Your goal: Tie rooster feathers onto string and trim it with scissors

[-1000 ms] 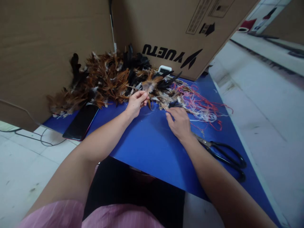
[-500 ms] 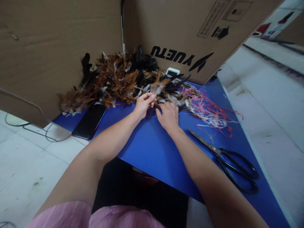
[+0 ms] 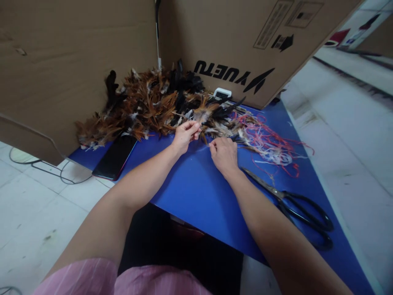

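A heap of brown, orange and black feathers (image 3: 147,102) lies along the back of a blue table (image 3: 196,184). My left hand (image 3: 184,135) is closed in a pinch on a small bundle of feathers (image 3: 204,114) at the heap's front edge. My right hand (image 3: 223,155) rests on the table just right of it, fingers curled and pinched on a thin pale strand I cannot make out well. A tangle of red and white strings (image 3: 267,141) lies to the right of both hands.
Black-handled scissors (image 3: 294,203) lie on the table by my right forearm. A dark phone (image 3: 116,157) sits at the table's left edge. Cardboard boxes (image 3: 233,41) wall the back, with a small white object (image 3: 222,93) at their foot. Tiled floor lies either side.
My right hand went from the string tangle to the feather bundle, then drew back a little to the right with a thin strand. My left hand kept its pinch on the bundle.
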A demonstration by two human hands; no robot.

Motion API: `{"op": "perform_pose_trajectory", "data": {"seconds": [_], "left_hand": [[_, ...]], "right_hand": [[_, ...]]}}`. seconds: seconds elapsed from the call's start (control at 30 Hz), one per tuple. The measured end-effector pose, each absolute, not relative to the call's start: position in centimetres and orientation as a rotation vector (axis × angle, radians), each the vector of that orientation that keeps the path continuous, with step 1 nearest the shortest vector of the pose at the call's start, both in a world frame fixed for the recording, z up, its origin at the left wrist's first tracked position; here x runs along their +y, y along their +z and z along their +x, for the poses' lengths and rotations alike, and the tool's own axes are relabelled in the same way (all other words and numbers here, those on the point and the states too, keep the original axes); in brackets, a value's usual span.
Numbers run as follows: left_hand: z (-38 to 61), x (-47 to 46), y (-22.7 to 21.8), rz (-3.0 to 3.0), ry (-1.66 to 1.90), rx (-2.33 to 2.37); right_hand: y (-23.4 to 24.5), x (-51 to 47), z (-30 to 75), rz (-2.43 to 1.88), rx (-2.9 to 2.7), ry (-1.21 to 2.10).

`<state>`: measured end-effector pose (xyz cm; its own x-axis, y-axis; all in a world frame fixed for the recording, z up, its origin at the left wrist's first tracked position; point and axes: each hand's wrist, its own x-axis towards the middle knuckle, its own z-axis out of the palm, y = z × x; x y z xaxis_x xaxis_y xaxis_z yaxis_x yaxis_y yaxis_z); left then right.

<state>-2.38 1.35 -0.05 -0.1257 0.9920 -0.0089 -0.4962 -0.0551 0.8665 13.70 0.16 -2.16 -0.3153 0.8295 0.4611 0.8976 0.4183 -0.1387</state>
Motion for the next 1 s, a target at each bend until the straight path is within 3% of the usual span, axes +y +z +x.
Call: {"op": "perform_pose_trajectory", "data": {"seconds": [0.5,1.0], "left_hand": [[-2.5,1.3,-0.2,0.843,1.465,0.877],[-2.3,0.9,-0.3,0.924,1.435,0.852]], "right_hand": [[-2.4,1.1,17.6,-1.432,-1.915,-0.131],[-3.0,1.1,18.0,-1.569,-2.036,-0.300]]}}
